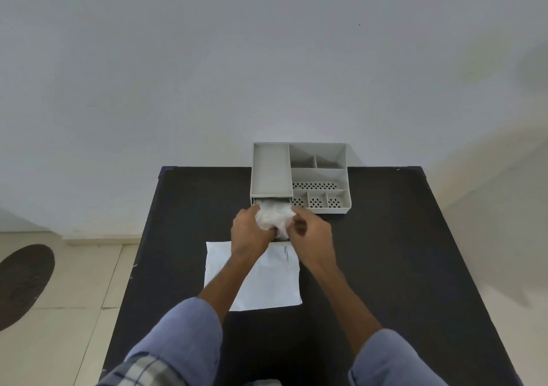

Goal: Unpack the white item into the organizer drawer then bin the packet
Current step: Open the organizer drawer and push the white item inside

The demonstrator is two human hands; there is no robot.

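Head cam: left hand & right hand both curled tight on crinkly white packet over open organizer drawer; white sheet below.

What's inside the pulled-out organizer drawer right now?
A crumpled white item fills the open drawer, with the left hand and right hand pressing on it. The drawer floor and front are covered.

A person's left hand and right hand close together around a crumpled white item over the pulled-out drawer of a grey organizer, at 12 o'clock on the dark worktop. A flat white packet lies beneath the forearms, toward 6 o'clock from the drawer.
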